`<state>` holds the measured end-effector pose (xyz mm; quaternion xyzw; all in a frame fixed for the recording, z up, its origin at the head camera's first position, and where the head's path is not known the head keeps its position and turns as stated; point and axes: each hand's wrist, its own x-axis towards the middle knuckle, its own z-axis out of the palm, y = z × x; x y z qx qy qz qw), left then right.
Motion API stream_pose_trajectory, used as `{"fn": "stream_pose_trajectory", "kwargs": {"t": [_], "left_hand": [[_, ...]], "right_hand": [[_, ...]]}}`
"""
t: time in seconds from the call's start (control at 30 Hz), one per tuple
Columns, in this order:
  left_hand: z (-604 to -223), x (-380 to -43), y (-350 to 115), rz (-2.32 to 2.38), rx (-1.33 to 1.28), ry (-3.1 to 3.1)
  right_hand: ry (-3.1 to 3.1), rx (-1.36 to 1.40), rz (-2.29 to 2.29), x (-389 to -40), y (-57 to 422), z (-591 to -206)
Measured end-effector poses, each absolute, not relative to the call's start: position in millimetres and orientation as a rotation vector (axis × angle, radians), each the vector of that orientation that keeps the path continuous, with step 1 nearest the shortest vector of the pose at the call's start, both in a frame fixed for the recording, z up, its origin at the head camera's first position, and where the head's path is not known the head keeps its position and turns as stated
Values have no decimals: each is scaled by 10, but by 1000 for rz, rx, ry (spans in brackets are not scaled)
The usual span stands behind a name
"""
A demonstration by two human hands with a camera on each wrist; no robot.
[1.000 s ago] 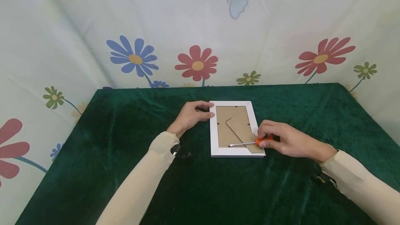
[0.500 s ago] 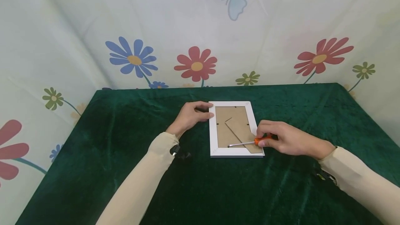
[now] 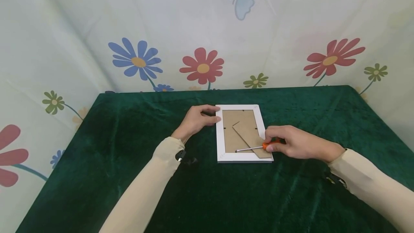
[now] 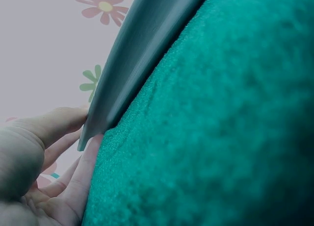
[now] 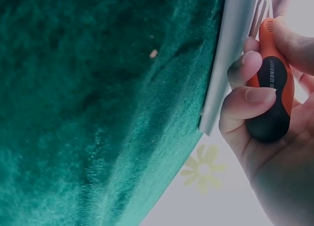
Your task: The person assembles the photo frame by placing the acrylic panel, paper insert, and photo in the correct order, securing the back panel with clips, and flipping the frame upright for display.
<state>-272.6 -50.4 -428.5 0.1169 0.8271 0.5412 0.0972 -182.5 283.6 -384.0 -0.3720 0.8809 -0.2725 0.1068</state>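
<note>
A white picture frame [image 3: 220,137] lies face down, its brown backing board [image 3: 239,117] and slanted stand flap [image 3: 255,140] showing. My left hand [image 3: 195,122] holds the frame's left edge. In the left wrist view its thumb [image 4: 64,123] and a finger meet the frame's rim [image 4: 140,54]. My right hand [image 3: 295,142] grips a screwdriver by its orange and black handle [image 5: 274,88], fingers curled round it. The screwdriver's metal shaft [image 3: 250,149] crosses the flap, and its tip is at the board's lower left, by the frame's inner edge. Whether the tip touches a tab there cannot be made out.
A dark green velvet cloth [image 3: 145,118] covers the table. Behind it and at both sides hangs a pale curtain [image 3: 181,17] printed with flowers and a butterfly. Small dark black tabs sit along the frame's inner edges.
</note>
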Motion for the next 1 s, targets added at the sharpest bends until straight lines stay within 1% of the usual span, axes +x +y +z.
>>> {"fn": "stream_pose_trajectory", "kwargs": {"t": [0.33,0.83,1.0], "left_hand": [[-4289,-2731,-504,1603,349,2453],[-4289,-2718,-503,1588,354,2469],[-4297,-2725,-496,1595,346,2468]], "right_hand": [[2577,-1054,-811,-1816,2827,-3812],[2622,-1057,-869,-1750,2852,-3875],[2648,-1013,-873,-1727,2845,-3886]]}}
